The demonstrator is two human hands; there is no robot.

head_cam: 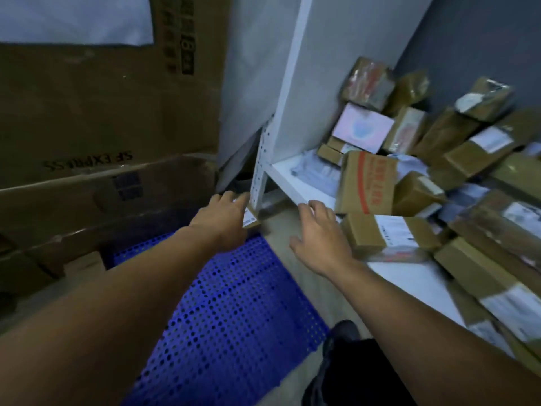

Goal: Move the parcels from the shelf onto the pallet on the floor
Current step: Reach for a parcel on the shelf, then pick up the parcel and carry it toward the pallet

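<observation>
1. Looking down past two bare forearms, I see the left hand (224, 221) stretched forward above the far corner of the blue perforated pallet (228, 317), which lies flat on the floor (295, 276).
2. The left hand covers the left side of a small brown parcel (251, 218) with a white barcode label. This parcel is just in front of the foot of the white perforated shelf post (260, 171). The hold is hidden behind the hand, so I cannot tell whether the parcel is grasped or only touched.
3. The right hand (320, 235) is released and empty, fingers spread, with its fingertips at the front edge of the low white shelf (295, 183).
4. Just right of that hand, a flat brown parcel (380, 232) with a large white label lies at the shelf's front edge, near the fingers but apart from them.
5. Behind it, an upright carton (367, 183) with red print stands on the shelf board. Further back, a pale pink box (363, 127) leans among taped brown parcels.
6. The heap of parcels (468, 148) fills the shelf to the right, the pieces tilted against one another. Motion blur hides their labels.
7. Large cardboard boxes (87, 112) are stacked at the left, beside the pallet. One carries SF EXPRESS printed upside down.
8. A dark shoe (342, 335) shows low in the view, on the floor between the pallet and the shelf.
</observation>
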